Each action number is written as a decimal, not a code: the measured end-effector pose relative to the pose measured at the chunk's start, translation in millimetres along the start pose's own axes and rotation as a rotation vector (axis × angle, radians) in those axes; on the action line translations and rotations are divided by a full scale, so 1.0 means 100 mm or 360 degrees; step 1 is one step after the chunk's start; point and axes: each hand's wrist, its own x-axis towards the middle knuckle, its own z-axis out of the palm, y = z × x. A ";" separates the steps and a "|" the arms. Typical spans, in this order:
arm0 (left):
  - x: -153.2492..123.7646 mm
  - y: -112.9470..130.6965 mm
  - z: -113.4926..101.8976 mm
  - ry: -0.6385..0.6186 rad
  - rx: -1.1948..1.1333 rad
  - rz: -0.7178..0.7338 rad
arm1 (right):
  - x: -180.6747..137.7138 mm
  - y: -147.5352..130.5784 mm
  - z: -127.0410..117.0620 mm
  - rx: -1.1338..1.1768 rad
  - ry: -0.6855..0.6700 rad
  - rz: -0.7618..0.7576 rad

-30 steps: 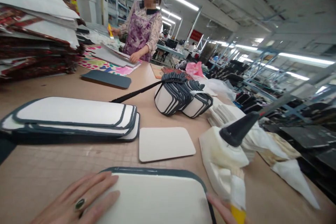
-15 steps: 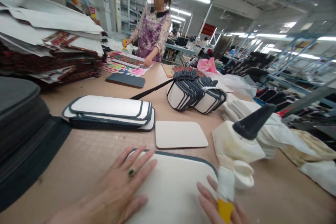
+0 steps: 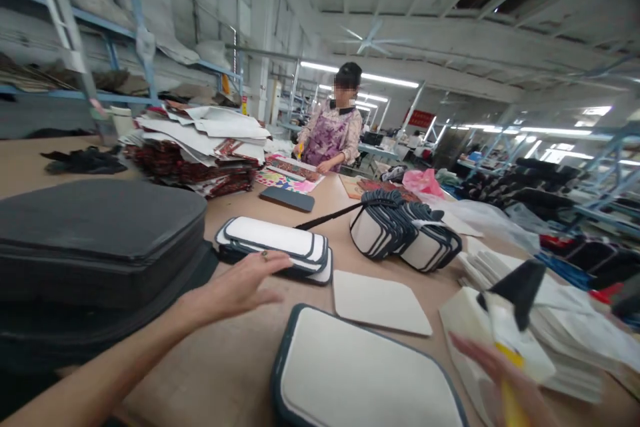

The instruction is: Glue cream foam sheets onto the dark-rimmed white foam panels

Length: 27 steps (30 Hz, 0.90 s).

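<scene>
My left hand [image 3: 243, 283] hovers over the table with its fingers stretched out, holding nothing. Its fingertips overlap the front of a small stack of white panels with dark edges [image 3: 270, 240]; whether they touch is unclear. In my right hand [image 3: 493, 373], somewhat blurred, is a brush with a yellow handle [image 3: 511, 403] and a whitish head. That brush head is in front of a white plastic container [image 3: 467, 320] with a black cone on it. A large pale panel on a dark backing [image 3: 370, 373] lies between my hands, touched by neither. Behind it rests a smaller cream panel [image 3: 380, 300].
A tall stack of dark grey sheets [image 3: 100, 220] stands at the left. Strapped bundles of small panels [image 3: 400, 233] lie mid-table. A pile of white and patterned sheets [image 3: 200, 147] rises behind. Across the table, a co-worker [image 3: 333, 130] handles patterned material.
My left hand has lifted off the large panel and moved left. My right hand has left the panel and carried the brush to the container. The view has tilted up and turned left.
</scene>
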 end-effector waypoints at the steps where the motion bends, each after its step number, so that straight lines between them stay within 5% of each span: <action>1: 0.15 -0.11 0.00 0.0058 0.0070 -0.0079 | 0.19 -0.16 0.03 0.0169 0.0005 0.0096; 6: 0.81 -0.77 0.13 -0.0032 0.0235 -0.0277 | 0.93 -0.85 0.21 0.0664 0.0011 0.0428; 10: 0.95 -1.12 0.16 -0.0084 0.0276 -0.0245 | 1.29 -0.90 0.56 0.0940 -0.0182 0.0444; 19: 0.96 -1.18 0.15 -0.0169 0.0337 -0.0129 | 2.02 -0.87 2.13 0.0482 -0.0667 0.0255; 23: 1.05 -1.19 0.14 -0.0114 0.0281 -0.0286 | 2.05 -0.91 2.49 0.0216 -0.0716 0.0176; 27: 1.08 -1.49 -0.03 0.0112 0.0176 -0.0791 | 1.91 -0.92 2.62 0.0116 -0.0768 -0.0043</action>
